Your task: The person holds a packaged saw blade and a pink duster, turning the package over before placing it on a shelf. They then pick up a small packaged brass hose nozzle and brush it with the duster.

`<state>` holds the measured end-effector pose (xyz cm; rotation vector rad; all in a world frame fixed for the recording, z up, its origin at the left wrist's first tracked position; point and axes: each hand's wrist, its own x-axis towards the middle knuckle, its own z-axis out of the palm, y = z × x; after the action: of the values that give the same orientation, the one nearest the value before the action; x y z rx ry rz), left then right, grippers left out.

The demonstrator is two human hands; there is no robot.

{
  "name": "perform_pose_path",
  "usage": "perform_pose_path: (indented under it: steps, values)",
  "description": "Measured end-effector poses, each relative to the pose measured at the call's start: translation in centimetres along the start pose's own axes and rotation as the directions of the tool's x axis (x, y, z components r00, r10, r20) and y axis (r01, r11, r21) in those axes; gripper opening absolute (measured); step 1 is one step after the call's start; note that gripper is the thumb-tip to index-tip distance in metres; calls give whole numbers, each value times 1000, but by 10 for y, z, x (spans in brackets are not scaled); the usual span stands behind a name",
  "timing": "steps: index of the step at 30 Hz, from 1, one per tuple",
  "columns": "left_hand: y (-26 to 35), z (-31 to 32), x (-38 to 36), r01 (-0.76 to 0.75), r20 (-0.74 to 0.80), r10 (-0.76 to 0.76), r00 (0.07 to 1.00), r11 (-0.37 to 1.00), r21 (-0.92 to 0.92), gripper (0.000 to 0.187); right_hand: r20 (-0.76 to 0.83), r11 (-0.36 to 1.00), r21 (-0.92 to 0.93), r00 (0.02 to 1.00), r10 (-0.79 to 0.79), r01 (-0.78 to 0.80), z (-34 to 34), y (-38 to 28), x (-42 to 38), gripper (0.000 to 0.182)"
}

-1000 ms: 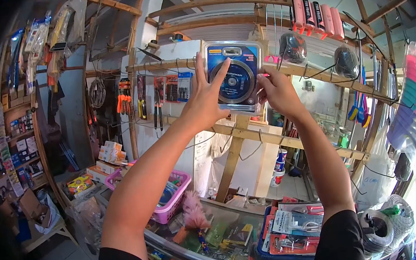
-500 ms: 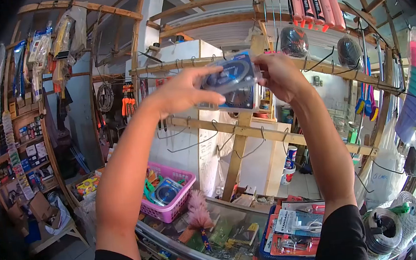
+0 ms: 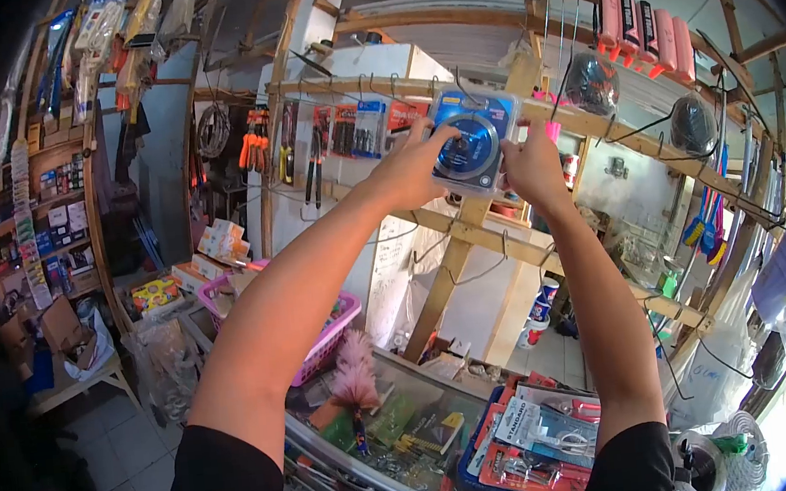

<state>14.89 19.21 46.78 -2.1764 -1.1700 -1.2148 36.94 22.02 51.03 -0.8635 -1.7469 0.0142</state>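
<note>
A clear plastic blister pack with a round blue cutting disc [image 3: 471, 150] is upright at the wooden rail, its printed face toward me. Its top edge overlaps a wire hook [image 3: 459, 83] on that rail. My left hand [image 3: 410, 171] grips the pack's lower left side, fingers reaching over the front of the disc. At the right edge, my right hand [image 3: 533, 166] is closed with thumb and fingertips against the pack. Packs of drill bits [image 3: 370, 128] hang just left of it.
Below is a glass counter [image 3: 390, 377] with a pink feather duster [image 3: 355, 380], a pink basket [image 3: 336, 339] and a blue tray of packaged tools [image 3: 536, 434]. Bare wire hooks [image 3: 505, 247] stick out from the lower rail. Paint rollers [image 3: 641, 32] hang upper right.
The pack has tipped from a slant to upright, its face now toward me. My left hand has moved right with it, and the view has shifted, showing the drill bit packs.
</note>
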Motion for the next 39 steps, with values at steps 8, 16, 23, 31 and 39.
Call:
perform_pose_path:
  steps: [8,16,23,31,39]
  values:
    - [-2,25,-7,69,-58,-71,996,997,-37,77,-56,742,-628,937,-344,235,-13,-9,-15,77]
    - [4,-16,-67,-202,-4,204,979,971,124,43,82,682,-339,742,-665,648,4,-90,-91,31]
    - [-26,-28,-228,146,285,-173,943,983,115,22,727,826,183,492,-479,533,49,-92,-187,27]
    - [-134,11,-385,697,248,-653,716,686,-207,17,832,817,197,349,-432,542,145,-36,-233,33]
    - [-202,36,-373,563,194,-531,825,799,-211,31,805,929,102,519,-287,357,278,24,-219,32]
